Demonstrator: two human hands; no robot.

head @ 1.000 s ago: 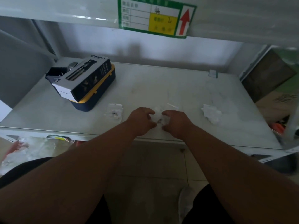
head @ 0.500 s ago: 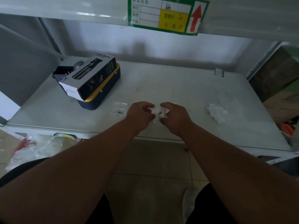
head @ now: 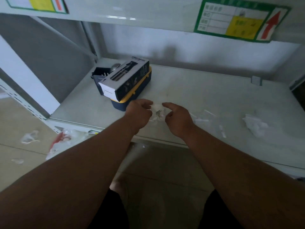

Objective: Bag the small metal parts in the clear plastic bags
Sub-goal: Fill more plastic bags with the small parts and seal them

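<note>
Hands: two are showing, both reaching over the front edge of the shelf [head: 206, 90], close together with a narrow gap between them.
Left hand [head: 139, 113]: fingers are curling inward and appear to be pinching the left edge of the clear plastic bag [head: 157, 111]; the contact itself is blurred.
Right hand [head: 178, 119]: forefinger is extending toward the left hand, the other fingers are curling; thumb side is lying at the right edge of the bag. Whether it is pinching the film cannot be told.
Bags, count: one is lying between the two hands; further clear scraps [head: 203, 119] are lying just right of the right hand, number uncertain.
Metal parts, count: one small metal part [head: 158, 112] is showing through the bag, midway between the hands.
Part axis: long axis is running diagonally, upper end pointing away and toward the right hand; detail is too small to confirm which end is which.
Crumpled white wrapper [head: 254, 124]: one, lying well to the right of the right hand.
Boxes: one printed carton [head: 127, 78] is resting on one blue-and-yellow case [head: 132, 98], just beyond the left hand.
Shelf labels: two, hanging above the hands; one green-bordered label [head: 239, 20] is carrying a red arrow.
</note>
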